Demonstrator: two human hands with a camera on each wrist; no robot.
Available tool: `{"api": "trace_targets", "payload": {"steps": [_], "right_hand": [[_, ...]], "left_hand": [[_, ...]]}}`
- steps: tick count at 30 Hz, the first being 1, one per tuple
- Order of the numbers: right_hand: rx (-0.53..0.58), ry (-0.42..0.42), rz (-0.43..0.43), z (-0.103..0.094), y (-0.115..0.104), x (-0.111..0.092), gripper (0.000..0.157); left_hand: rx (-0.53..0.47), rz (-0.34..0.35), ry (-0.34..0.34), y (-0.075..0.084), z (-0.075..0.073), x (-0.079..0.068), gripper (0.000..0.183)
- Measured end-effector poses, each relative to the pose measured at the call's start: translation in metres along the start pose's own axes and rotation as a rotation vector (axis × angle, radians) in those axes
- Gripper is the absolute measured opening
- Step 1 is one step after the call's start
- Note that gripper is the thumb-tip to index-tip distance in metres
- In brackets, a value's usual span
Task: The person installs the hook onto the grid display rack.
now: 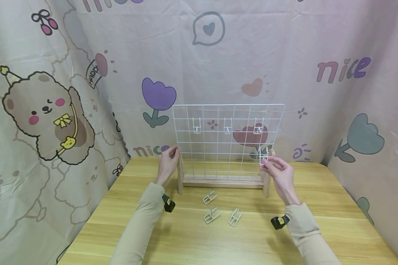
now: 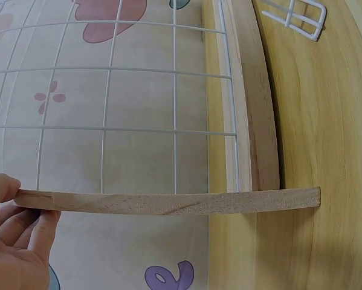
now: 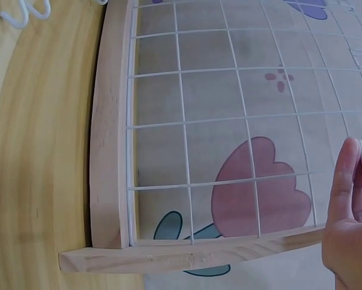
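A white wire grid point(image 1: 215, 142) stands upright in a wooden stand point(image 1: 222, 183). My left hand point(image 1: 168, 165) pinches the top of the left wooden upright point(image 2: 168, 203) between thumb and fingers. At the grid's lower right, my right hand point(image 1: 280, 173) holds a white double-prong wire hook point(image 1: 263, 151) close against the wires. The right wrist view shows only a bit of that hook at the fingertips point(image 3: 350, 151). Three similar hooks hang in a row higher up: a left one point(image 1: 197, 129), a middle one point(image 1: 227, 129) and a right one point(image 1: 258, 129).
Three more white hooks lie on the wooden table point(image 1: 185, 235) in front of the stand: one point(image 1: 210, 198) nearest the base, another point(image 1: 212, 216) at front left and the third point(image 1: 235, 217) to its right. A printed curtain point(image 1: 219, 66) hangs behind and at both sides.
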State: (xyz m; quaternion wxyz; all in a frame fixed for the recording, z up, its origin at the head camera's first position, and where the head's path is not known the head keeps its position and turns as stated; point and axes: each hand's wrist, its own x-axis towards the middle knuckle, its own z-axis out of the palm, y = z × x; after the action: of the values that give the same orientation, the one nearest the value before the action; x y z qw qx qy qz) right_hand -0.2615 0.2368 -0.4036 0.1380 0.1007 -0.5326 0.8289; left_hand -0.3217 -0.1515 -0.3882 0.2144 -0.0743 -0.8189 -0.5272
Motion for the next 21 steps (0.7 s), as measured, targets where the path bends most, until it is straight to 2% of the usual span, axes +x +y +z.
{"api": "trace_targets", "payload": {"steps": [10,16,21], "right_hand": [[0.059,0.074,-0.028,0.003,-0.003,0.005,0.016],[0.114,0.088,-0.04,0.003,-0.004,0.009,0.016],[0.112,0.098,-0.039,0.003,-0.005,0.011,0.017]], "left_hand": [[-0.015,-0.003,-0.003,0.001,0.0,-0.001,0.036],[-0.01,0.001,-0.008,-0.001,0.0,-0.001,0.036],[-0.002,0.007,-0.001,-0.002,0.001,0.0,0.035]]}}
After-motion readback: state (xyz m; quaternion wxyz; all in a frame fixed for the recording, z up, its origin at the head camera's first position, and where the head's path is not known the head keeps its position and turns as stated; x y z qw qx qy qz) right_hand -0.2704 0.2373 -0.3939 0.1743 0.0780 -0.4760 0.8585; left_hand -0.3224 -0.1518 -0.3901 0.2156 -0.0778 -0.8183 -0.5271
